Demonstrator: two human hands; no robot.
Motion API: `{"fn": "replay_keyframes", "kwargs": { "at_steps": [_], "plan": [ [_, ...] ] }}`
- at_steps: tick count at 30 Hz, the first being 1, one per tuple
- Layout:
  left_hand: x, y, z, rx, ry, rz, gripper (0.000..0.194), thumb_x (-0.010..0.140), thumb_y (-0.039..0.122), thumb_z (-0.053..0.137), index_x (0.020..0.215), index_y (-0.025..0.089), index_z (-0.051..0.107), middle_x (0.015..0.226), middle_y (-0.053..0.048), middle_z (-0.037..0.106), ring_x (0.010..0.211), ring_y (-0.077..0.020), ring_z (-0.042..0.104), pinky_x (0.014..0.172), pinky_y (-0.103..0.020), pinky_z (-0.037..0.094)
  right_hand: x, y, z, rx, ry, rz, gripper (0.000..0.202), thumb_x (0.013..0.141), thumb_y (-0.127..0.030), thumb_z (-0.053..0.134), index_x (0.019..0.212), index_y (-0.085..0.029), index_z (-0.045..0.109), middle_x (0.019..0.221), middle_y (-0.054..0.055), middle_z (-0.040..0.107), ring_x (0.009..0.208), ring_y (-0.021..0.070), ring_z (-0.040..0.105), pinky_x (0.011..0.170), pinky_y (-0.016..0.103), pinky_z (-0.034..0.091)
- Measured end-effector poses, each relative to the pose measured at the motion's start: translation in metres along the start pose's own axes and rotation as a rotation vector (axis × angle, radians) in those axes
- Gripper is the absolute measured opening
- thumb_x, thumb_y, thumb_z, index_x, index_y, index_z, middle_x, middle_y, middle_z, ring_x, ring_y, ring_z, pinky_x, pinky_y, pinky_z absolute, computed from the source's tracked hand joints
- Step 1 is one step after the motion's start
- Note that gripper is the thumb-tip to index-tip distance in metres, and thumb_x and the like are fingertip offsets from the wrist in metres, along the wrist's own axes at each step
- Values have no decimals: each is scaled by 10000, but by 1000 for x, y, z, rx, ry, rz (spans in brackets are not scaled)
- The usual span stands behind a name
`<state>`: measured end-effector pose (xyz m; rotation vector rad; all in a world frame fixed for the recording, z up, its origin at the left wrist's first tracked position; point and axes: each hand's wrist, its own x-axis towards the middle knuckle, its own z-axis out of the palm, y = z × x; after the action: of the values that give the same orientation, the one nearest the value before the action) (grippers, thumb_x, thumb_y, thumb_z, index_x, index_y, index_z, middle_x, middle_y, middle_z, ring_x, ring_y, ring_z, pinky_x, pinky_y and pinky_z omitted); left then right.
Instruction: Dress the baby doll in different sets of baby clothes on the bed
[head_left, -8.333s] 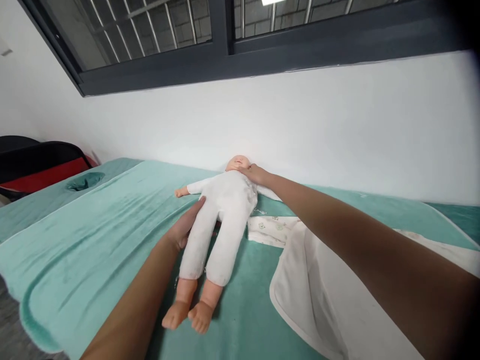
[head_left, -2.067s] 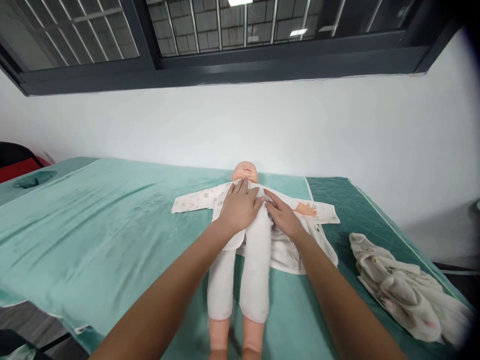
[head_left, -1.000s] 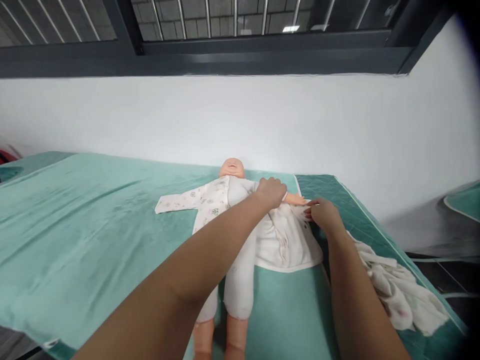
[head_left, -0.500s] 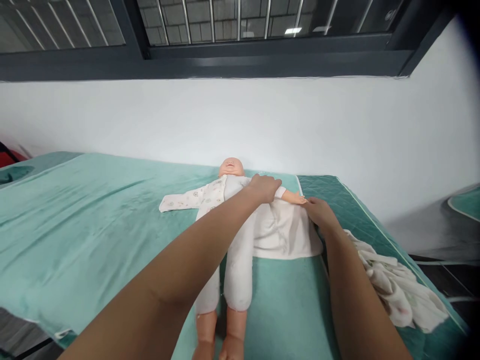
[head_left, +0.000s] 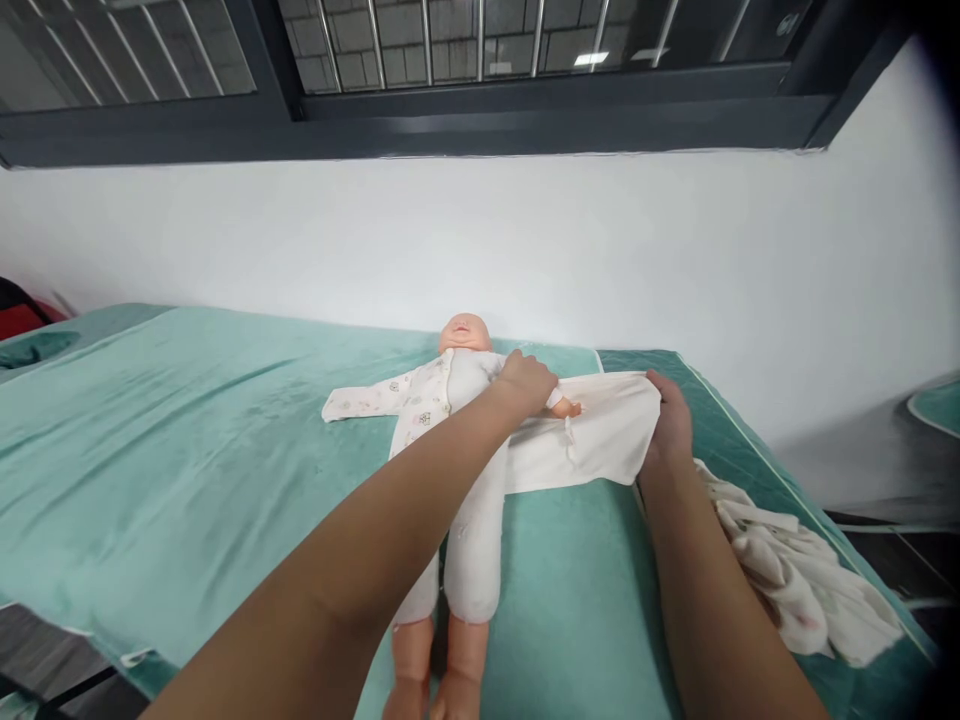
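Observation:
A baby doll (head_left: 465, 332) lies on its back, head toward the wall and bare feet toward me. It has white clothing on its trunk and legs. A patterned baby top (head_left: 426, 392) covers one of its arms and one side of its chest; the top's other half (head_left: 592, 450) spreads out to the right, plain side up. My left hand (head_left: 527, 382) is closed around the doll's arm on the right, its small hand sticking out beyond my fingers. My right hand (head_left: 670, 418) grips the outer edge of the spread half and holds it raised and stretched.
A green cover (head_left: 187, 450) lies over the bed, with a darker quilted part (head_left: 637, 362) at right. A crumpled white cloth (head_left: 806, 580) lies beside my right forearm. Behind the bed stand a white wall (head_left: 465, 240) and a dark-framed window (head_left: 480, 125).
My right hand has moved right and away from the doll's hand, pulling the top's edge up and outward. The doll's arm has shifted left and down in my left hand.

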<state>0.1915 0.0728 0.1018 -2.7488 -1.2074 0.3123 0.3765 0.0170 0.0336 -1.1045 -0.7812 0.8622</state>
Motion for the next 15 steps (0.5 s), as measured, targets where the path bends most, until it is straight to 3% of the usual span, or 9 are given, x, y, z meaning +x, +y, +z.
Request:
{"fn": "replay_keyframes", "kwargs": {
  "at_steps": [3,10,12,15],
  "plan": [
    [-2,1,1,-22,17,-26,279,825,297,610,1073,194,687,1135,-126,686,1103,-290,568,959,-423,333,-13,-8,14,162,-83,118,301,786,-552,542,661,-279,531,599,40,606,720,274,667,609,417,538],
    [-11,6,3,-157,45,-172,512,797,290,649,1278,129,579,1327,-188,579,1224,-328,512,1024,-461,357,-47,-12,59,302,-342,48,268,800,-486,681,929,-273,582,890,20,715,905,249,690,759,389,565],
    [-16,1,-3,-224,48,-185,494,790,269,645,1268,157,595,1330,-170,590,1219,-318,536,1000,-427,400,-56,-12,68,288,-424,70,330,764,-428,734,1011,-273,579,979,22,717,940,239,689,786,372,563],
    [-27,-18,-16,-345,61,-200,344,820,313,599,1131,193,680,1202,-135,681,1047,-273,645,862,-356,484,-67,-12,77,223,-531,77,381,743,-389,758,1059,-284,574,1104,28,703,984,234,683,795,356,564]
  ]
}}
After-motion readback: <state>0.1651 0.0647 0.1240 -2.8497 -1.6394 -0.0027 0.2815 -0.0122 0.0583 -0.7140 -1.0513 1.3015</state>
